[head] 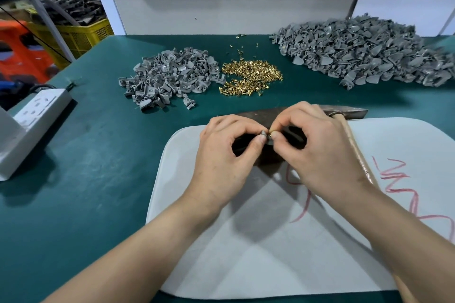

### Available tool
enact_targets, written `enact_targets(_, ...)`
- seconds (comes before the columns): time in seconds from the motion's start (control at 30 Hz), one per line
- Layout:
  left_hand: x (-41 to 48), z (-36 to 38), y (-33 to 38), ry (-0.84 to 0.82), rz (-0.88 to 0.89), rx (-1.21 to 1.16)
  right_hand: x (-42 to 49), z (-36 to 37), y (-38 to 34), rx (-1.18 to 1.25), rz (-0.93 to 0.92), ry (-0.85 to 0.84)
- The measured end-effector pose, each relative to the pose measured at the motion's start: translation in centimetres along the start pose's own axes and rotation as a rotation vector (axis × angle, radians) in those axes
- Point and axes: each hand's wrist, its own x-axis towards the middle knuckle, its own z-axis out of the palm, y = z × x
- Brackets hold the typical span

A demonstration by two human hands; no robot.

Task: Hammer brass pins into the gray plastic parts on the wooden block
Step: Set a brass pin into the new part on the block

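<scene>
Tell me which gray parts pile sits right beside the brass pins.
The smaller pile, left of the brass pins, its edge right against them. The larger pile at far right stands well apart.

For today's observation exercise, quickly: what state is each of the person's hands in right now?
Left hand: fingers curled, pinching a small gray plastic part.
Right hand: fingers curled, pinching a brass pin at that part.
</scene>
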Motion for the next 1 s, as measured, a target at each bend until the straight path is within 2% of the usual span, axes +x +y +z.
enact_targets(0.2,-0.06,-0.09,0.11,0.000,0.006,0.003,-0.36,0.05,0.46,0.165,0.090,0.028)
enact_targets(0.53,0.05,-0.18,-0.07,0.001,-0.040,-0.057,-0.59,-0.12,0.79,0.343,0.118,0.019)
enact_targets(0.67,0.10,-0.09,-0.01,0.000,-0.044,-0.064,-0.74,-0.40,0.60,0.313,0.060,-0.067)
enact_targets(0.83,0.10,-0.15,-0.03,-0.005,-0.059,-0.072,-0.62,-0.42,0.41,0.057,-0.028,-0.056)
enact_targets(1.0,0.10,-0.14,0.10,-0.002,-0.061,-0.067,-0.65,-0.46,0.53,0.105,-0.013,-0.047)
